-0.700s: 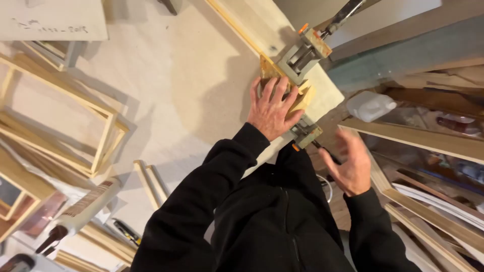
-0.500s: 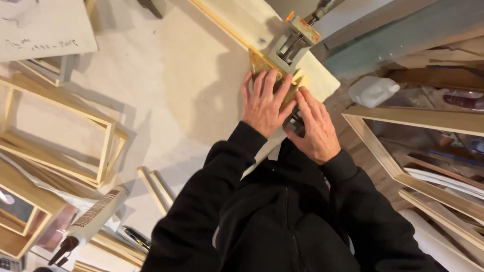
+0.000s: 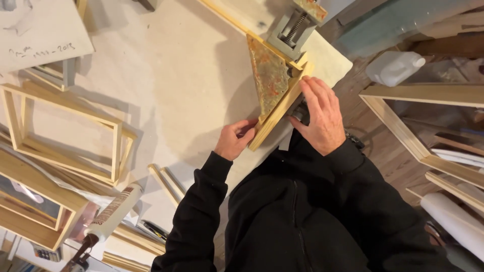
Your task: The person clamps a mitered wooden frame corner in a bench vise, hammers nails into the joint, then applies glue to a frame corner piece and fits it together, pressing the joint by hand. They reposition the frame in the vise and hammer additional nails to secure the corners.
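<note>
A short pale wood frame strip [image 3: 280, 107] lies in a grey corner clamp [image 3: 290, 31] at the table's far edge. My left hand [image 3: 235, 138] grips the strip's near end. Further along the strip, the palm of my right hand [image 3: 320, 115] presses flat on its outer side, covering a dark clamp part below it. A mottled green and rust triangular plate [image 3: 268, 75] sits inside the corner. A second long strip [image 3: 229, 20] runs from the clamp toward the upper left.
Several finished wood frames [image 3: 65, 136] are stacked at the left on the cream table [image 3: 166, 85]. A caulk tube [image 3: 112, 214] and loose strips [image 3: 169, 184] lie near the front. A white plastic jug [image 3: 396, 67] and large frames [image 3: 418, 126] stand at the right.
My left hand slid down from the clamped corner to the strip's near end. The right hand moved up onto the strip's side. The triangular plate is now uncovered.
</note>
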